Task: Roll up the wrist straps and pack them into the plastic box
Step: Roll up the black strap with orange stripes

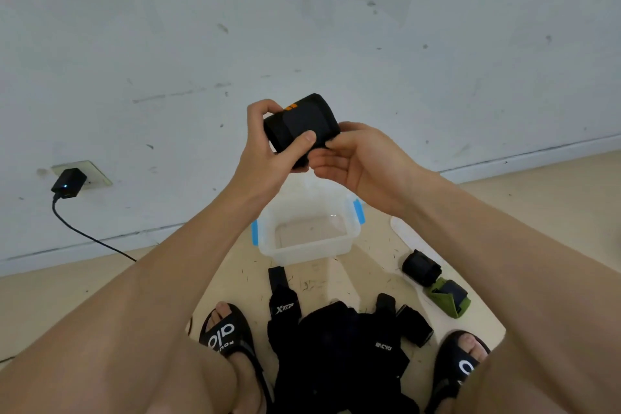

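Three rolled straps (300,126), one box (307,235)

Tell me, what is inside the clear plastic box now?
The plastic box shows only its bare bottom; no strap lies in it. The far part is hidden behind the hands, left hand and right hand, holding a rolled strap.

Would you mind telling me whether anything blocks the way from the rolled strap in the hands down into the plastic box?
Nothing visible does. The rolled strap, held by the left hand and right hand, is above the plastic box, which is open and holds nothing visible.
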{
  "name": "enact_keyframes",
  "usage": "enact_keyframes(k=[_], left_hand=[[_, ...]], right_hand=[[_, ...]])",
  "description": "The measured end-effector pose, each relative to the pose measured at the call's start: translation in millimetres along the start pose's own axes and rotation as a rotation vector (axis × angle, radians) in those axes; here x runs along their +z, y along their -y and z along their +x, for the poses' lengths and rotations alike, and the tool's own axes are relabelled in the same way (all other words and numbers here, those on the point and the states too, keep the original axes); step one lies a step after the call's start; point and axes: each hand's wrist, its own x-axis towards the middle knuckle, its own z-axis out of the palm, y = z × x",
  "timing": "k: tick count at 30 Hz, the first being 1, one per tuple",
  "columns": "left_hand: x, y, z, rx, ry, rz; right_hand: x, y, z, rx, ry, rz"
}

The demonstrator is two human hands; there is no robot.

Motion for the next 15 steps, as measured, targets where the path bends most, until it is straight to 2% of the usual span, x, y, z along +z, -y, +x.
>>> enact_keyframes(k=[3,5,6,9,11,13,15], left_hand=[[5.3,0.3,-1.4,-0.05,0.053,0.007],[9.5,0.5,-0.6,-0.16,0.087,-0.086],[12.6,0.0,-0.7,-0.226,0.115,-0.13],[26.6,2.5,-6.9,-0.397,0.216,-0.147],[39.1,8.4,-14.3,-0.49,0.262,-0.161],[50.8,17.0,-20.6,-0.547,0.314,-0.187],[61.9,26.7,-27.5,-0.561,0.387,-0.192]], right_hand=[[-4.9,6.0,-10.2,0.039,0.043,-0.031],[-9.5,7.5,-16.6,-0.006,0.048,-0.109],[-14.5,6.3,-19.2,-0.048,0.025,-0.253],[-35.6,1.1,-28.2,-0.165,-0.125,-1.02],[-53.0,-2.9,-31.5,-0.19,-0.217,-1.317],[-67.4,-9.9,-33.1,-0.209,-0.183,-1.376],[-76.6,-22.3,-34.8,-0.202,-0.088,-1.206]])
